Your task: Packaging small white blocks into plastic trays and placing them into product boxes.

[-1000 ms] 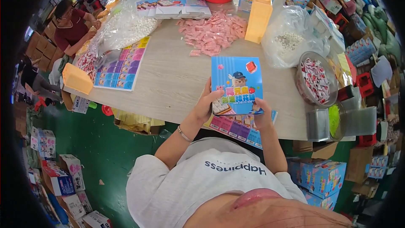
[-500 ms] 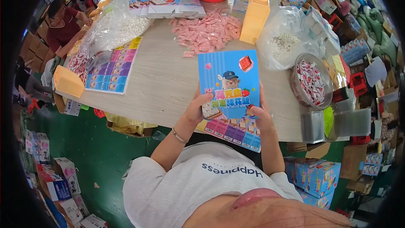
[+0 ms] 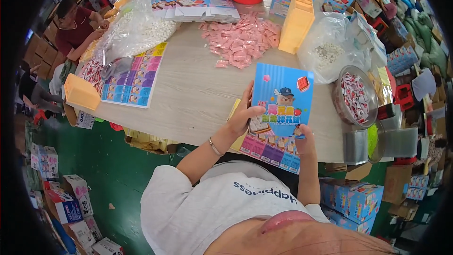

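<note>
While the left hand (image 3: 243,115) and right hand (image 3: 306,144) grip the blue cartoon-printed card (image 3: 282,99), light pressure should prevent creases.
It is between them, above the near side of the surface (image 3: 188,89).

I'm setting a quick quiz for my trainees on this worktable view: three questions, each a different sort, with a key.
1. True or false: the person's left hand and right hand both hold the blue printed package.

2. Which stands just right of the pink packets?
A) bright green heap
B) tall orange container
C) blue cartons on the floor

3. Fill in: the bowl of red-and-white packets is on the table's ____ side.

Key: 1. True; 2. B; 3. right
</note>
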Demonstrator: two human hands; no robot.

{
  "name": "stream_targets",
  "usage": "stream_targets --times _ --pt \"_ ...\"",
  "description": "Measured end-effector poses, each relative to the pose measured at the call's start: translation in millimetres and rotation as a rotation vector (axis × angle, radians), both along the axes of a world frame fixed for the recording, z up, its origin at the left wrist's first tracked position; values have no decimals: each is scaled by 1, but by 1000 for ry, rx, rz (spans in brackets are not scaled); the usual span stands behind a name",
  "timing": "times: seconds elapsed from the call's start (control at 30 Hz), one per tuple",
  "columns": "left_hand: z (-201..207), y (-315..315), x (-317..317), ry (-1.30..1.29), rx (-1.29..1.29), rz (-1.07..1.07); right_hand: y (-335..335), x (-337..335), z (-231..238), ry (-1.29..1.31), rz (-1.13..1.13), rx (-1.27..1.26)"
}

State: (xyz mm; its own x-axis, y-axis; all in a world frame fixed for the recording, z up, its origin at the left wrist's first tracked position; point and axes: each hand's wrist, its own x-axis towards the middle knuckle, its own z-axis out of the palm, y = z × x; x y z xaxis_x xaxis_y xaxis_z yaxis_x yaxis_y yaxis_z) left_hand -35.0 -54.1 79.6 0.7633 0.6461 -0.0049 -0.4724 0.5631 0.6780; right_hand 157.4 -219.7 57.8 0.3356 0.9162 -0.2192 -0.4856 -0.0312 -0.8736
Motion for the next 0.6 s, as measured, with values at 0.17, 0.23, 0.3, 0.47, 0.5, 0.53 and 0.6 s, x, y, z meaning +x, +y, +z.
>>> stream_targets --times 0.17,0.23,0.3,0.47,0.5,0.53,0.6 --pt "11 -7 -9 47 8 4 -3 -20 22 55 -49 74" --pt "13 -17 -11 47 1 -2 -12 -25 24 98 -23 114" --pt "17 -30 -5 63 -20 -34 -31 -19 15 90 -70 107" --pt "26 -71 24 91 25 -254 -118 -6 -1 15 -128 129" --pt "29 -81 30 92 -12 -285 -128 -17 14 -41 -216 85" --pt "27 -91 34 101 -73 -359 -144 -27 19 -48 -299 57" --pt "21 -109 47 132 -94 -471 -164 -46 42 -35 -452 61"
